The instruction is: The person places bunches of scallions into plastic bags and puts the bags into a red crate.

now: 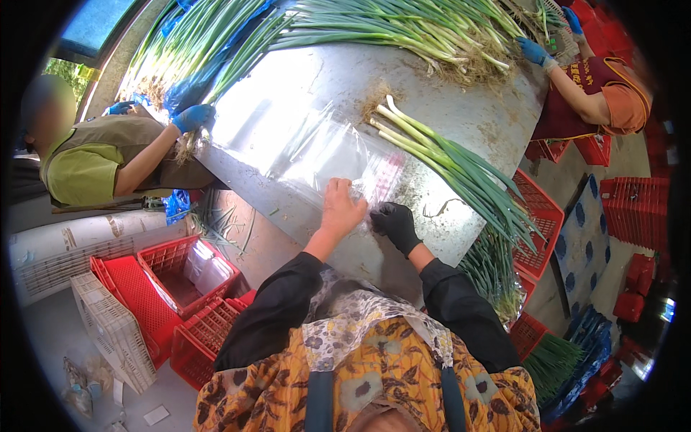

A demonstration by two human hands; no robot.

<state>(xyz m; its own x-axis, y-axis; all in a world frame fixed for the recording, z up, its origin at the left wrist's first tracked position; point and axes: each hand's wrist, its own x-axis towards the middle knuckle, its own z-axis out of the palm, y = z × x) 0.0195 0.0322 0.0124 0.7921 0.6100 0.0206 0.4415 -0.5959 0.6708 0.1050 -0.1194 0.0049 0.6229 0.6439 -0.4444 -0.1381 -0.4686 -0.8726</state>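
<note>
A clear plastic bag (345, 154) with red print lies flat on the metal table (259, 175) before me. My left hand (342, 208) is bare, its fingers at the bag's near edge. On my right hand (395, 225) is a black glove; its fingers are curled at the near right corner of the bag, gripping the film. Whether my left fingers pinch the film, I cannot tell. A few green onions (448, 156) lie to the right of the bag, white ends away from me and leaves over the table's right edge.
Many green onions (399, 27) are heaped along the far side. A co-worker (108, 156) in blue gloves holds onions at the left; another person (588, 97) stands at the far right. Red crates (189, 275) stand below left, and a red crate (540, 227) stands beside the right table edge.
</note>
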